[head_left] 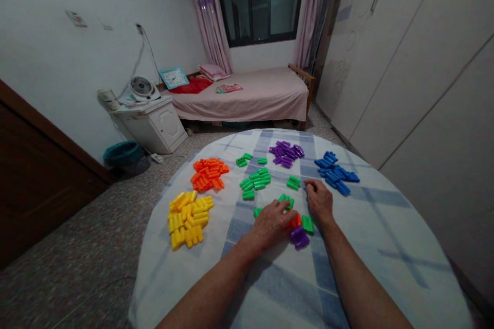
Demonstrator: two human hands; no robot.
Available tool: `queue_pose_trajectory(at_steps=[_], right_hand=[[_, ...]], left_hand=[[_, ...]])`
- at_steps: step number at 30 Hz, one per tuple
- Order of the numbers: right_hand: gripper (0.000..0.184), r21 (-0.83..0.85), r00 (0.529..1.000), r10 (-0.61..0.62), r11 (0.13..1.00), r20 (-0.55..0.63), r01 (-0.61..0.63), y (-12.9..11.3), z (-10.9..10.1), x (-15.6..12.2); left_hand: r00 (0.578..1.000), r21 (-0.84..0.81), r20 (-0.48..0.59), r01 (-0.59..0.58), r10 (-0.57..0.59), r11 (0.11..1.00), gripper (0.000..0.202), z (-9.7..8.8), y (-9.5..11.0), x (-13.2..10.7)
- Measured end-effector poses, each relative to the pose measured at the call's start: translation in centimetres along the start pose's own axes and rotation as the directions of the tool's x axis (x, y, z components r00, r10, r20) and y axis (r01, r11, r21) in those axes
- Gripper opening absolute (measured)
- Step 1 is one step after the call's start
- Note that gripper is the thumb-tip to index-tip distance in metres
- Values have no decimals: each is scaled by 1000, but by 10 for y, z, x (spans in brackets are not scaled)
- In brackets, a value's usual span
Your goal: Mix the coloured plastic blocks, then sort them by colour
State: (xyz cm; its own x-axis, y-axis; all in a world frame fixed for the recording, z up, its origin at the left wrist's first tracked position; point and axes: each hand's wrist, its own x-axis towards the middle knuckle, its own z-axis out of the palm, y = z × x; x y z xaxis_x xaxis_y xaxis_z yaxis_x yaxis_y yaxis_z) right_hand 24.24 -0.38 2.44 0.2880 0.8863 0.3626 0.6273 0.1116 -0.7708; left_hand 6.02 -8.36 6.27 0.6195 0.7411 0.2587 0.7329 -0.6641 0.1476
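My left hand (273,222) lies over a small mixed cluster near the middle of the table, its fingers apart and bent down onto the pieces. Under and beside its fingertips show an orange-red plastic block (295,220), green blocks (286,201) and a purple block (299,237). Another green block (307,224) sits between the two hands. My right hand (319,200) rests to the right with its fingers curled closed; whatever they hold, if anything, is hidden. Just left of its fingertips is a green ribbed block (294,182).
Sorted piles of blocks surround the hands: yellow (189,218), orange (209,174), green (256,181), purple (286,153) and blue (336,172). They lie on a round table with a checked cloth (386,226). Beyond stand a bed (262,95) and a white cabinet (165,126).
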Motion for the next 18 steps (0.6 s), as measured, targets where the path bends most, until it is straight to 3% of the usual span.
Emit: queue_pose_trajectory(at_steps=[3,7,10,13,15,17,18], right_hand=[[34,-2,1000,10,1000,5,-10,0,-1,1],[35,-19,1000,25,1000,13,-25,2,-3,2],[37,-27,999,39,999,28,-38,3,-4,2],[39,-31,999,38,999,29,-37,2,-5,2],[39,-39,999,31,999,26,-30,1,-5,2],[39,-46,999,30,999,31,-28,0,-5,2],[39,-49,999,33,998,34,-32,0,-6,2]], left_hand=[[996,7,70,-49,48,999,14,5,4,7],[994,-55,64,-88,91,995,13,16,3,11],[999,-127,-11,-43,42,991,15,10,-4,5],[969,-219,-197,102,-146,971,18,-15,-20,-17],[879,-293,-361,211,-312,933,20,-37,-38,-42],[726,-330,-506,337,-466,882,21,-57,-60,-74],[626,-336,-567,417,-534,845,21,-64,-72,-91]])
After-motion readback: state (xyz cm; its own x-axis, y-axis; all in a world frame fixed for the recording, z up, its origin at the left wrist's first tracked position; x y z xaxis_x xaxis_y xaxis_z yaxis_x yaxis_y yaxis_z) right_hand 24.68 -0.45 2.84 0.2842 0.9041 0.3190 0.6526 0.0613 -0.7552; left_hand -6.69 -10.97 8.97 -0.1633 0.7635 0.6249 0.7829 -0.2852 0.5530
